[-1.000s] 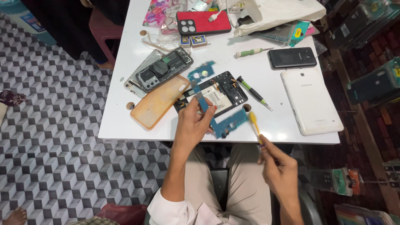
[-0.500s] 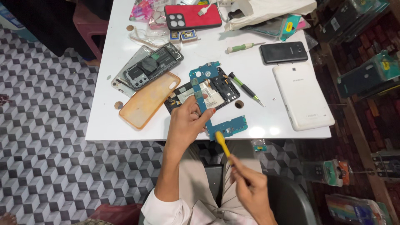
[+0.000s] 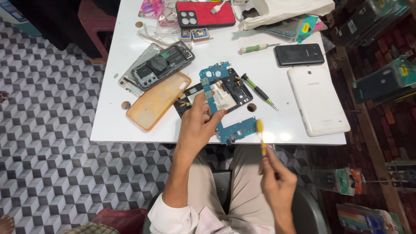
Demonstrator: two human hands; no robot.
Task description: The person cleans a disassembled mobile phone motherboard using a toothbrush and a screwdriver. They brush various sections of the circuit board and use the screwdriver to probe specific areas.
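Circuit board (image 3: 222, 110), the blue one, sits at the table's (image 3: 108, 125) near edge over an opened tablet (image 3: 227, 93). Left hand (image 3: 197, 123) pinches it closed-fingered, lifting one side, probably to expose it for cleaning. Right hand (image 3: 275, 177) is curled tight round a yellow brush (image 3: 261, 136), wrist cocked, tip just beside the board's lower end.

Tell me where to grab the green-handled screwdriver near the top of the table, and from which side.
Grip the green screwdriver by its fat green handle, the left end. It lies flat and about level, thin tip pointing right toward the black phone. Come straight down from above, fingers across the handle; the table on either side looks bare.
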